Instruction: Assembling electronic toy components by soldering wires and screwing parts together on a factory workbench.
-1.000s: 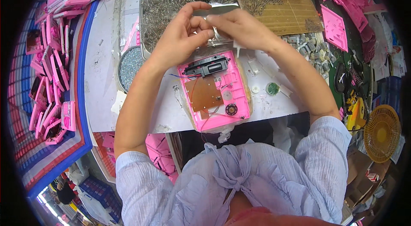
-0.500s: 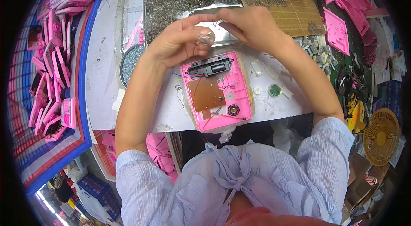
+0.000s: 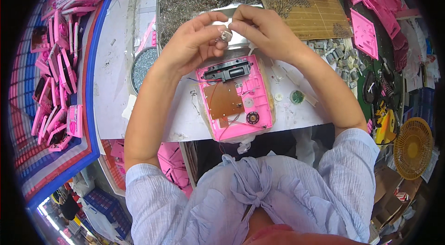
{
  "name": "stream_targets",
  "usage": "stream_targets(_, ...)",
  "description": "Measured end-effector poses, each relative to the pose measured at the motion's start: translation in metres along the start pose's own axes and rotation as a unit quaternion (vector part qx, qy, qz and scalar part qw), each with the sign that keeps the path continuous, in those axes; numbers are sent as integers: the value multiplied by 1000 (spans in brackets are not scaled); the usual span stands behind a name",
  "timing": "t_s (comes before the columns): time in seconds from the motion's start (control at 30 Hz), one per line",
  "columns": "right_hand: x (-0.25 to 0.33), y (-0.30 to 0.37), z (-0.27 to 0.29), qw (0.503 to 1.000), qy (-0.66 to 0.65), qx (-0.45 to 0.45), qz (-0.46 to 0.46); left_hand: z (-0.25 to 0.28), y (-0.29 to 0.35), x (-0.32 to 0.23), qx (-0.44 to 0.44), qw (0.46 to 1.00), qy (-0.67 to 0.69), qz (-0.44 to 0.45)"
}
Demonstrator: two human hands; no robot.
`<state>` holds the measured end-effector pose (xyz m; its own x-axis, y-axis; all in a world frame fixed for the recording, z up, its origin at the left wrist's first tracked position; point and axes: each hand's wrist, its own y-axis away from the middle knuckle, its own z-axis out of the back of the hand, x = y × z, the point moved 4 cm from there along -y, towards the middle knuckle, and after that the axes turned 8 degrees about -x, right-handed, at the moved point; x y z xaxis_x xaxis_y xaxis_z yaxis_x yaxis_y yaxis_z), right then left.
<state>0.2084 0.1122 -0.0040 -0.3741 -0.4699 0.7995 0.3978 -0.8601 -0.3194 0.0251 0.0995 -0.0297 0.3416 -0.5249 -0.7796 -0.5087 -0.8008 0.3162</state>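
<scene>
My left hand [image 3: 187, 43] curls around a small clump of silvery metal parts [image 3: 225, 35], which look like springs, held at the thumb and fingertips. Close beside it, my right hand [image 3: 266, 31] has thumb and index finger pressed together; anything between them is too small to make out. Below both hands lies an open pink plastic casing [image 3: 262, 89]. In it sit a black mechanism [image 3: 227, 72], a brown circuit board [image 3: 223, 101], a small round speaker [image 3: 252, 117] and thin loose wires.
Beyond the hands stands a tray [image 3: 158, 22] heaped with tiny metal parts, beside a brown board [image 3: 320, 13] bearing more. A round container of small screws [image 3: 143, 66] is on the left. Pink casings [image 3: 55, 78] pile up far left; grey blocks [image 3: 343, 62] lie right.
My right hand's fingertips have drawn slightly apart from the left hand's index finger and come down nearer the metal parts. The pink casing stays put.
</scene>
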Motion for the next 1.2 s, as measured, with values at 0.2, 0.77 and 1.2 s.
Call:
stream_targets(0.2,11,7,0,929,129,-96,332,8,-6,14,119,971,171,113)
stream_targets(0.77,-6,-22,15,998,47,9,31,0,3,-16,-47,996,-39,-63)
stream_targets(1.2,-2,-6,-10,985,-49,101,-133,-7,8,0,-214,884,-256,-327)
